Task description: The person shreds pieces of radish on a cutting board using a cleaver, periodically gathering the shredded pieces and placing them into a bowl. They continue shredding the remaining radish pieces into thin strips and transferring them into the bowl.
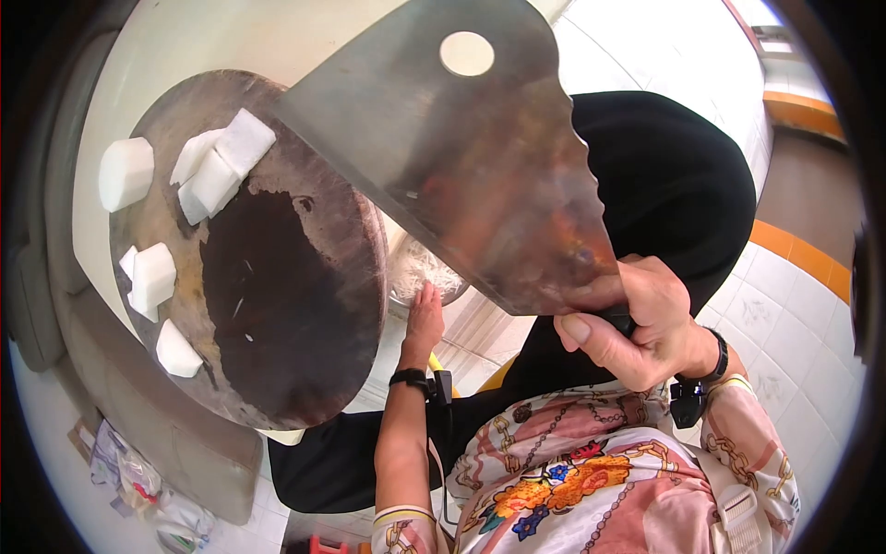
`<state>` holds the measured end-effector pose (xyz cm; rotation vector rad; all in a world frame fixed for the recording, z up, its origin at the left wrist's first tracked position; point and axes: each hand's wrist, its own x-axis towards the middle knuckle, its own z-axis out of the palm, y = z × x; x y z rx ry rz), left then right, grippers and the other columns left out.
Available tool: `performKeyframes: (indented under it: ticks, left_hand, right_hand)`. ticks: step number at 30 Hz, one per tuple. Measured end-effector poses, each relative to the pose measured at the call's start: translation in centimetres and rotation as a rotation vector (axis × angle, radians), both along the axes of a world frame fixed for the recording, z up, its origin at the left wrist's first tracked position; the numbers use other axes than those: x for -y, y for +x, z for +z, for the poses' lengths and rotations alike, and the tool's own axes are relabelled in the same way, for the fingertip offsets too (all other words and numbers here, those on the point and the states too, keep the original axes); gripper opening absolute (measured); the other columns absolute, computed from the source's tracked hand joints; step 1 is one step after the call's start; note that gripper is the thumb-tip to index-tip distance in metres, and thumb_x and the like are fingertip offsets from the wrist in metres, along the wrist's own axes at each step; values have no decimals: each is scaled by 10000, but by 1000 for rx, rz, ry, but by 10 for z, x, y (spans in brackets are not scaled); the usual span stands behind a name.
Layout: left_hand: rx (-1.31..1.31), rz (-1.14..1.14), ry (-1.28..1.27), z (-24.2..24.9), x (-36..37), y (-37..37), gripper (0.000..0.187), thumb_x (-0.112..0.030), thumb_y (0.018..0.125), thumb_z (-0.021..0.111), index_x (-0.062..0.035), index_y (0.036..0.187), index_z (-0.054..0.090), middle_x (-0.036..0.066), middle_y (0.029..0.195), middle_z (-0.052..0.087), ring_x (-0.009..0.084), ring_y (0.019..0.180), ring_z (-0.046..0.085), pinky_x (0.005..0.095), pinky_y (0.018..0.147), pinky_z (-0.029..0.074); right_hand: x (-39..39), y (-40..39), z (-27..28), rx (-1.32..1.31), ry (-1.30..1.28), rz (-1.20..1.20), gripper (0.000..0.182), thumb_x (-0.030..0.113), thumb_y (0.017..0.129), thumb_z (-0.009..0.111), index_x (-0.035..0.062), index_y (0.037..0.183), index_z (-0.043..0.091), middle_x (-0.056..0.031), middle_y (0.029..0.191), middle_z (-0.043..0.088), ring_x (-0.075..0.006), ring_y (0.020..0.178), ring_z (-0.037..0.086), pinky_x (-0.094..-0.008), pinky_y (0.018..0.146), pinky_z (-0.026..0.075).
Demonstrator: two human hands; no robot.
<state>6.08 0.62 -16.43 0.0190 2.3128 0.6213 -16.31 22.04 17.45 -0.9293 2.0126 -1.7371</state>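
Observation:
My right hand is closed round the dark handle of a large cleaver, raised with its broad blade above my lap and beside the board. My left hand reaches down to a bowl of white shreds; its fingertips touch the shreds, and whether they grip any is unclear. White blocks lie on the round wooden board, with more pieces near its left edge. A dark wet patch with a few small shreds covers the middle of the board.
Another white block is at the board's upper left rim. A grey sofa-like seat runs along the left. Plastic bags lie at the lower left. My black-clad knee is behind the cleaver, over white floor tiles.

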Motion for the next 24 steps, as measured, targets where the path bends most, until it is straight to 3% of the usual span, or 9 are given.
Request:
performKeyframes:
  ticks: [3, 5, 10, 12, 13, 15, 17, 22, 24]
  left_hand:
    - [-63, -2, -8, 6, 3, -11, 368, -19, 861, 478, 6, 1220, 555, 222, 1258, 556, 362, 1156, 532, 410, 973, 446]
    - [-14, 43, -28, 15, 6, -25, 361, -10, 860, 479, -4, 1211, 562, 213, 1194, 594, 353, 1109, 562, 411, 946, 462]
    - [66, 157, -143, 30, 11, -47, 321, 11, 856, 496, -12, 1163, 587, 187, 1029, 661, 329, 984, 629, 403, 864, 501]
    - [-234, 486, -18, 23, 10, -43, 283, -2, 844, 547, -33, 1119, 603, 168, 989, 658, 322, 959, 638, 408, 809, 507]
    - [-236, 489, -20, 28, 8, -46, 283, -2, 844, 547, -33, 1119, 603, 168, 989, 658, 322, 959, 638, 408, 809, 507]
    - [-448, 707, 14, 40, 3, -51, 151, -90, 787, 630, -23, 918, 663, 175, 862, 683, 394, 794, 637, 453, 710, 514]
    - [-343, 728, -36, 50, 2, -57, 173, -72, 782, 635, -23, 945, 666, 171, 881, 683, 376, 807, 641, 444, 711, 512]
    - [-339, 858, 69, 16, 5, -42, 283, -23, 777, 638, -38, 1056, 680, 154, 949, 685, 304, 842, 662, 390, 747, 524]
    - [-528, 568, 194, 20, 11, -36, 358, -7, 777, 649, -41, 1132, 672, 129, 927, 698, 243, 808, 678, 338, 743, 541]
  right_hand:
    - [-1, -5, 6, 31, 78, 45, 266, -41, 806, 643, -124, 1038, 543, -165, 735, 649, -300, 542, 624, -344, 459, 444]
    - [0, -6, 7, 19, 97, 37, 74, -4, 876, 597, -8, 941, 562, -68, 664, 648, -159, 514, 614, -270, 471, 452]
    - [1, -3, 8, 49, 116, 19, 60, 2, 877, 601, -3, 927, 567, -63, 658, 647, -154, 503, 607, -267, 467, 447]
    - [3, -3, 7, 52, 113, 13, 56, 4, 878, 602, -2, 922, 568, -61, 657, 646, -152, 502, 607, -266, 466, 446]
    - [4, -4, 7, 35, 109, 13, 61, -2, 873, 601, -2, 924, 567, -58, 653, 645, -150, 496, 603, -266, 462, 443]
    - [4, -3, 9, 16, 98, 15, 66, -8, 869, 600, -2, 925, 566, -56, 649, 644, -148, 490, 599, -267, 459, 440]
    - [2, -2, 13, 29, 125, 26, 166, -38, 806, 644, -83, 937, 554, -149, 706, 643, -285, 523, 619, -316, 456, 434]
    - [-1, -5, 21, 130, 132, 29, 96, -1, 865, 599, -54, 939, 568, -111, 662, 634, -220, 490, 598, -293, 466, 435]
    - [0, -4, 23, 174, 107, 42, 78, 13, 888, 575, -43, 942, 572, -82, 638, 626, -176, 467, 577, -279, 463, 430]
